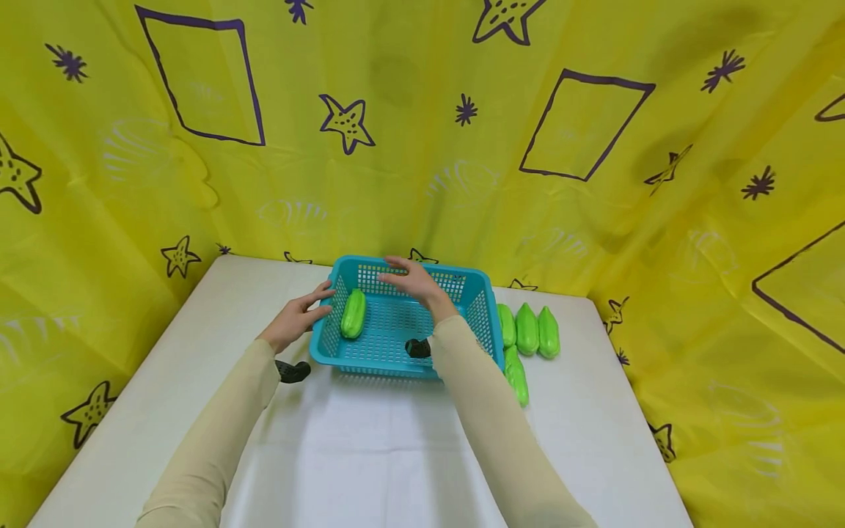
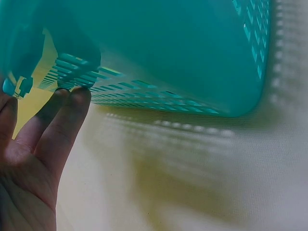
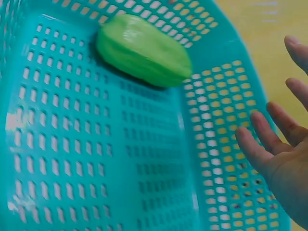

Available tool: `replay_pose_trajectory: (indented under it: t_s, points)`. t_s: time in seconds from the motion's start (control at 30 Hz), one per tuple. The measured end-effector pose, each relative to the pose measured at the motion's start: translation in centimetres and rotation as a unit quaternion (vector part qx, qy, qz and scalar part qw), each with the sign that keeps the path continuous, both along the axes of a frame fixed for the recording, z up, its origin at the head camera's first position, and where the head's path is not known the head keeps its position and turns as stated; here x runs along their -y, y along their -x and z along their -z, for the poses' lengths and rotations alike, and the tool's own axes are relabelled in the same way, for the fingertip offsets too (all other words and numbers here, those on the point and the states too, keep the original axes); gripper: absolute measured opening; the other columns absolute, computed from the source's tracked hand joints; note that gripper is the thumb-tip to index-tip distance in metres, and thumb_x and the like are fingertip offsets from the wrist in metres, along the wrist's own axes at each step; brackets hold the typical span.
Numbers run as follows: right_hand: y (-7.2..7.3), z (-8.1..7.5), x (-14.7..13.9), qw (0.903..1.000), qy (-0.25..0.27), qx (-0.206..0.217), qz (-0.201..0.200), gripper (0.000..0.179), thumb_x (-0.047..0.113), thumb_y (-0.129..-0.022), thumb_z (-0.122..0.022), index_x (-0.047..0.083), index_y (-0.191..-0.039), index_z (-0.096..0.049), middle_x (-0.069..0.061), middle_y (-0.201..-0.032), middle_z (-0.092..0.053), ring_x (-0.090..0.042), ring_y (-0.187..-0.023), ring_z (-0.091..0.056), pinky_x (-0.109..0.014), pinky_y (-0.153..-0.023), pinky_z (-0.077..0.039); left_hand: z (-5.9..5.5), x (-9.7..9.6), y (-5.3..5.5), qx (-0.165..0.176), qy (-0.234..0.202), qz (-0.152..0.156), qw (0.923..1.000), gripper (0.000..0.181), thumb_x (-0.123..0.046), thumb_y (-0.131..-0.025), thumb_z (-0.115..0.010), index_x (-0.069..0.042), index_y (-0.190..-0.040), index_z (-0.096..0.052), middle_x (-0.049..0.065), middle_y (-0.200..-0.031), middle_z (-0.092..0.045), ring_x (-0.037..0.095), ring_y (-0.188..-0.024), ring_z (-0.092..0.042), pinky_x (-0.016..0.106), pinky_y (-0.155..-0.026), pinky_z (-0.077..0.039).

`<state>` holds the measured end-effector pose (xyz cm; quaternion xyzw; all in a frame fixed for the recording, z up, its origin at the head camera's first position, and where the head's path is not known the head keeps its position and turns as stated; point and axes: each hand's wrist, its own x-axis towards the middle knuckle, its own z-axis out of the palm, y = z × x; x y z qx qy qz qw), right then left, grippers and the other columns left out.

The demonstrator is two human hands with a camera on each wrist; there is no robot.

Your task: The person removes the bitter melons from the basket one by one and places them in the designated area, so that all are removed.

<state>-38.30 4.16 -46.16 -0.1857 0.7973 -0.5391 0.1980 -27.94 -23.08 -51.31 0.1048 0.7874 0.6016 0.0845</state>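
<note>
A turquoise plastic basket (image 1: 389, 364) with a perforated floor and walls stands on the white table. Inside it, near the left wall, lies one glossy, ridged green oblong vegetable (image 1: 353, 314), seen closer as a green vegetable (image 3: 144, 50) in the right wrist view. My left hand (image 1: 295, 320) is at the basket's left side, and its fingertips (image 2: 79, 94) touch the outer wall. Above the back part of the basket my right hand (image 1: 417, 283) is held with spread fingers and nothing in it. In the right wrist view the right hand (image 3: 288, 168) appears beside the perforated wall.
Right of the basket lie several similar green vegetables (image 1: 528, 330), with another green vegetable (image 1: 516, 378) in front of them. A yellow patterned curtain (image 1: 422, 198) hangs behind and beside the white table (image 1: 370, 455). Dark camera parts (image 1: 293, 372) show at both wrists.
</note>
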Motion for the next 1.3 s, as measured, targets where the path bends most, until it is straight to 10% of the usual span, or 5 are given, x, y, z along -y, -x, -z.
replay_pose_trajectory:
  t_s: [0.3,1.3]
  points:
    - [-0.5,2.5,2.9,0.995,-0.088,0.029,-0.039,0.071,0.04,-0.095,-0.064,0.022,-0.155,-0.031,-0.008,-0.159,-0.027,-0.032,-0.141,-0.033,-0.048,-0.109,-0.038,0.0,0.0,0.0,-0.007,0.0,0.002,1.0,0.055,-0.027,-0.104,-0.051,-0.007,-0.152,-0.034,-0.005,-0.164,-0.011,0.034,-0.147,-0.017,0.055,-0.103,-0.042]
    - [-1.7,3.1,5.3,0.9655,-0.135,0.161,-0.154,0.069,0.032,-0.098,-0.061,0.027,-0.157,-0.025,-0.005,-0.164,-0.009,-0.027,-0.147,-0.02,-0.048,-0.112,-0.035,-0.2,0.0,0.0,0.008,-0.012,0.005,0.9999,0.056,-0.029,-0.104,-0.051,-0.01,-0.153,-0.034,-0.01,-0.163,-0.012,0.033,-0.147,-0.016,0.059,-0.106,-0.037]
